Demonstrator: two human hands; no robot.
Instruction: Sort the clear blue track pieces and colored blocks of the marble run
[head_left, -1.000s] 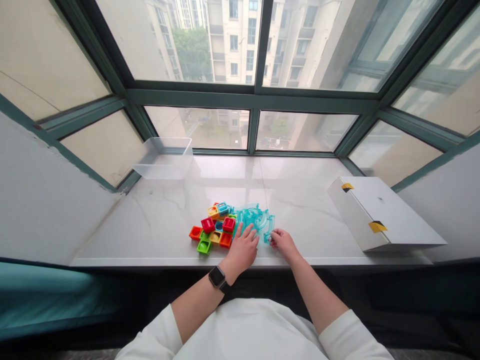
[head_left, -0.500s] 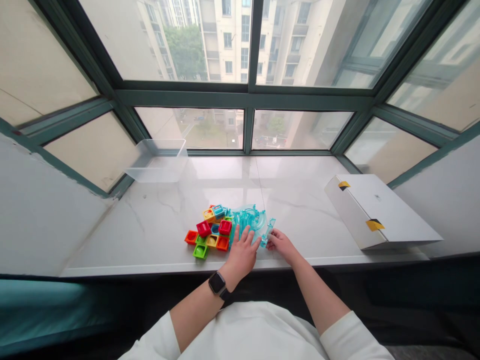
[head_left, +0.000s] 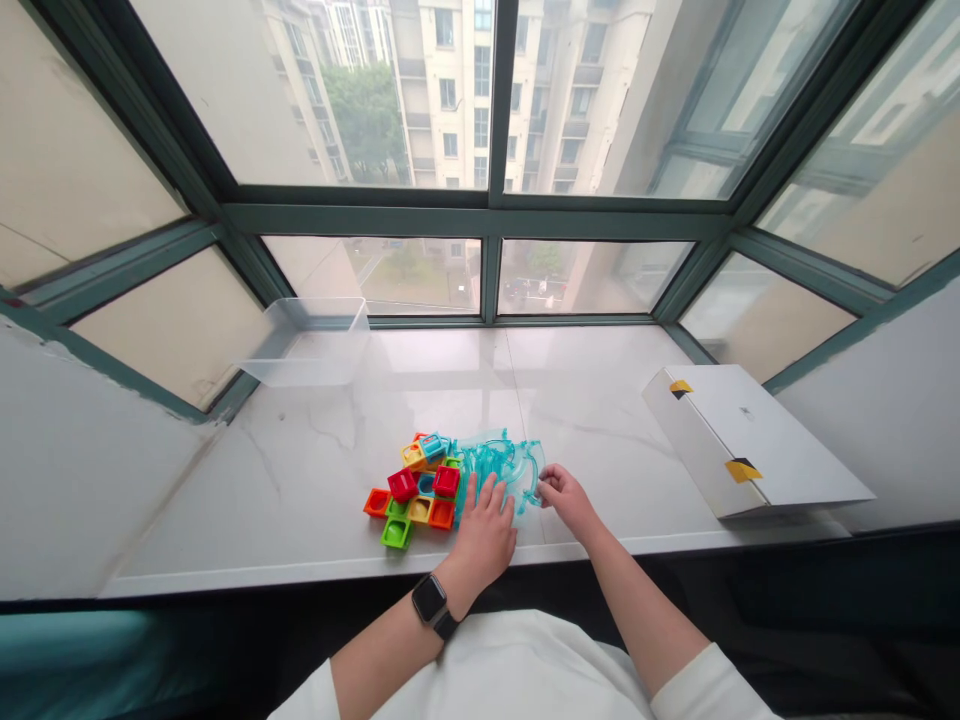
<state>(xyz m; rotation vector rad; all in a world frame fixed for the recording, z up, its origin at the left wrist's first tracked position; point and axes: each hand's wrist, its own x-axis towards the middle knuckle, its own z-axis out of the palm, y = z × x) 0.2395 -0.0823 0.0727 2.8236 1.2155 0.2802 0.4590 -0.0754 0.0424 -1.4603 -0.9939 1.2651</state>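
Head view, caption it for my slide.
At a windowsill, left hand over teal track pieces beside colorful toy blocks, right hand at the pieces' edge.

We seem to be high up in a home. Our bay window (head_left: pixel 491 220) overlooks apartment blocks (head_left: pixel 448 120) and a tree (head_left: pixel 365 118)

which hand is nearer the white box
Right. The right hand is at the right edge of the blue pieces, with a gap between it and the white box; the left hand is farther left, over the pieces.
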